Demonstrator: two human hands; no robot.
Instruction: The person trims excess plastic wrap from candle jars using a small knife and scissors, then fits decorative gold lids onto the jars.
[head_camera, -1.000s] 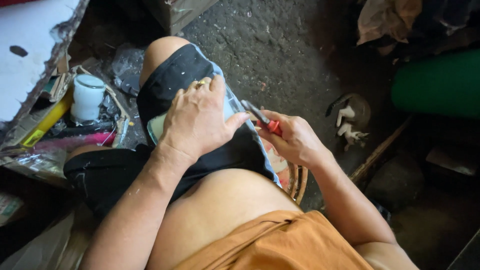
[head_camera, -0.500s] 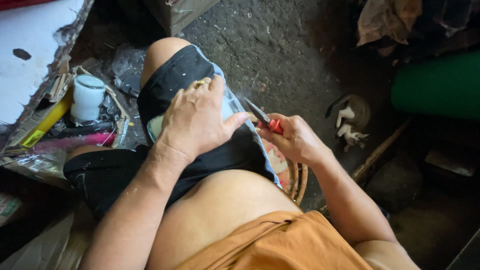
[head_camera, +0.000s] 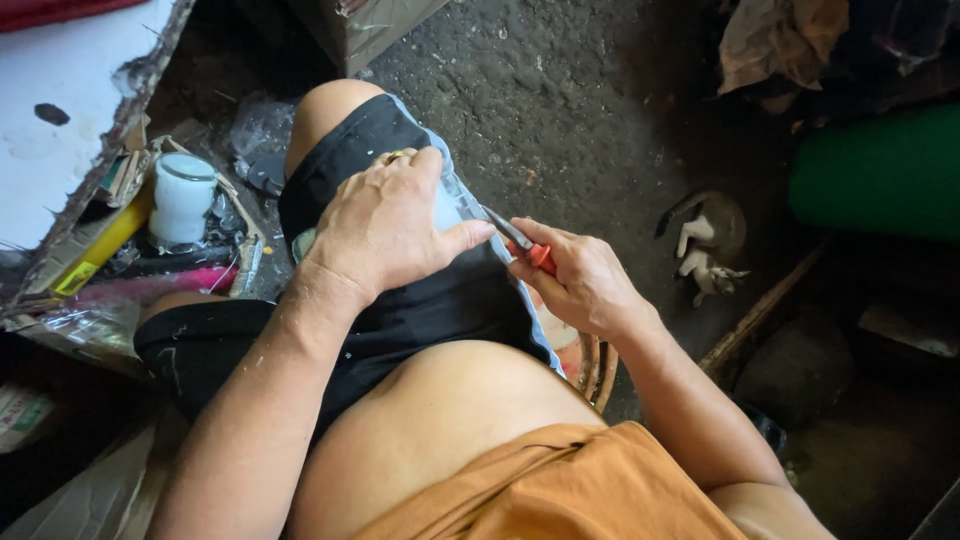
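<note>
Your pale blue sheet (head_camera: 447, 205) lies over your thigh on the black shorts (head_camera: 420, 300), pinned flat by your left hand (head_camera: 385, 225), fingers together, thumb stretched toward the blade. Your right hand (head_camera: 580, 285) is wrapped tight around the red-handled knife (head_camera: 522, 243), tip touching the sheet's edge. Off to the left there's a white cup (head_camera: 182, 198) among a yellow box (head_camera: 100, 250) and pink wrapper (head_camera: 150, 287). A green cylinder (head_camera: 880, 170) sits far right, with a kitten (head_camera: 705, 255) lying on the floor near it.

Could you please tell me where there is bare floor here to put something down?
The dark concrete floor is bare between the raised knee, the green cylinder and the lying cat. Left of the thigh is crowded: white cup, yellow tool, plastic scraps.
</note>
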